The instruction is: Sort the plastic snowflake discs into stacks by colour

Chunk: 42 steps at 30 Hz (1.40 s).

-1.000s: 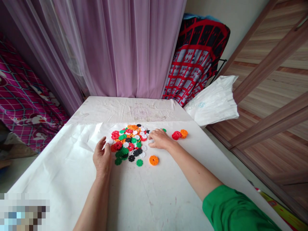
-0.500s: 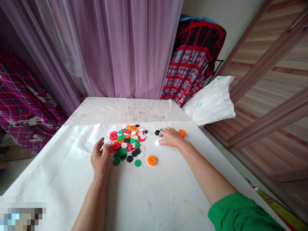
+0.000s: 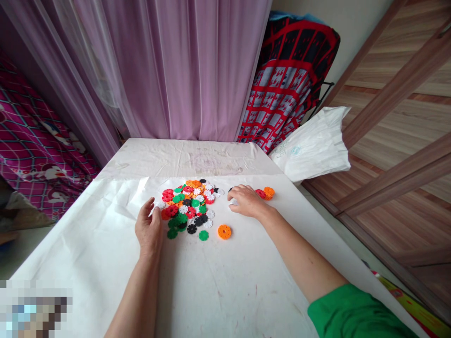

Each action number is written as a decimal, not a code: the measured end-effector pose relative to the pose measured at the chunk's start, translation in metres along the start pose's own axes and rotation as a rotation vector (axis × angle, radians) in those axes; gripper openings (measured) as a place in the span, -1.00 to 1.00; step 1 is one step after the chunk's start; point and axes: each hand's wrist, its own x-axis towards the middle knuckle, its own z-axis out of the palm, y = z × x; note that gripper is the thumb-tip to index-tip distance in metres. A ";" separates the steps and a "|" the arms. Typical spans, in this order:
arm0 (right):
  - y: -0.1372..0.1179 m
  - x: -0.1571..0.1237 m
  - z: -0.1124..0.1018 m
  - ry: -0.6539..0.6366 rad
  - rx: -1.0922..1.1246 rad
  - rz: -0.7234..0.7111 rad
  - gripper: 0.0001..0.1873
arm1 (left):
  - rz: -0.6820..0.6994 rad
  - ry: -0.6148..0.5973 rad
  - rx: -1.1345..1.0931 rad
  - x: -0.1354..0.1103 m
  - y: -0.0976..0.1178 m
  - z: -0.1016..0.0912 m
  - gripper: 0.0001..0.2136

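A pile of notched plastic discs (image 3: 190,203) in red, green, orange, black and white lies mid-table. My left hand (image 3: 148,227) rests at the pile's left edge, thumb and fingers apart and nothing gripped, close to a white disc (image 3: 161,205). To the right of the pile, my right hand (image 3: 246,201) curls its fingertips over a white notched disc (image 3: 233,202) low on the table; part of it is hidden. Just beyond those fingers, a black disc (image 3: 230,189) barely shows. A thicker orange disc (image 3: 224,232) lies in front of the pile, near a green disc (image 3: 203,235).
On the right, a red disc (image 3: 260,193) and an orange one (image 3: 268,193) lie past my right wrist. A white cloth covers the table (image 3: 211,291). A white bag (image 3: 312,145) hangs at its right edge. Purple curtains (image 3: 183,70) stand behind.
My right hand has shifted slightly over the discs; the red disc beside the orange one now shows, and the green one behind the fingers is hidden. The left hand stays beside the pile.
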 end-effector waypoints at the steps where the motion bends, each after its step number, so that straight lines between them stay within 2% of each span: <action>1: -0.007 0.001 0.001 -0.008 0.005 -0.041 -0.79 | 0.000 -0.001 -0.004 0.000 0.001 0.000 -0.63; 4: -0.027 0.006 0.006 -0.048 0.028 -0.135 -0.74 | -0.008 -0.004 -0.001 -0.001 0.002 0.000 -0.63; 7: -0.042 0.009 0.012 -0.072 0.023 -0.162 -0.68 | -0.009 -0.005 0.007 -0.001 0.001 -0.001 -0.63; 14: -0.055 0.016 0.023 -0.079 -0.049 -0.208 -0.72 | -0.019 -0.011 0.000 -0.002 0.004 -0.001 -0.62; 18: -0.040 0.014 0.013 -0.033 -0.053 -0.163 -0.73 | -0.041 -0.011 0.018 -0.003 0.007 -0.001 -0.62; 23: 0.015 0.000 -0.014 0.053 -0.045 0.061 -0.75 | -0.033 -0.007 0.011 -0.003 0.006 -0.001 -0.62; 26: 0.034 -0.009 -0.017 0.034 -0.057 0.086 -0.76 | -0.017 -0.012 0.015 -0.001 0.002 -0.001 -0.61; 33: 0.022 -0.009 -0.003 -0.058 -0.089 0.066 -0.74 | -0.020 -0.003 0.052 0.000 -0.001 0.000 -0.60; 42: 0.020 -0.010 -0.005 -0.076 -0.095 0.064 -0.71 | -0.025 0.002 0.023 -0.001 0.002 -0.001 -0.61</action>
